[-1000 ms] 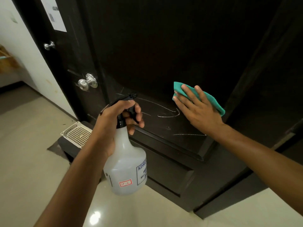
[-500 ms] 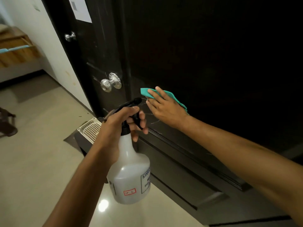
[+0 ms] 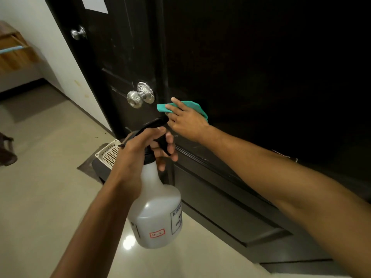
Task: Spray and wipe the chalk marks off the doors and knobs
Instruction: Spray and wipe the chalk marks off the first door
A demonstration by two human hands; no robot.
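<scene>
My right hand (image 3: 185,121) presses a teal cloth (image 3: 192,106) flat against the dark door (image 3: 251,63), fingers straight, just right of a silver knob (image 3: 138,97) whose plate bears white chalk scribbles. My left hand (image 3: 140,151) grips the neck and black trigger of a translucent white spray bottle (image 3: 156,213), held upright in front of the door's lower panel. Faint chalk traces remain on the panel moulding (image 3: 202,155) below my right wrist. A second silver knob (image 3: 78,34) sits on the farther door at upper left.
A white perforated basket (image 3: 109,154) lies on a dark mat at the foot of the doors. A white paper (image 3: 96,4) is stuck on the far door. A white wall (image 3: 60,63) and wooden furniture (image 3: 14,51) stand at left, over a glossy beige floor (image 3: 40,167).
My right hand has slid the cloth leftward across the door toward the knob, wiping over the chalk curves. The view has shifted left; the bottle stays held in my left hand.
</scene>
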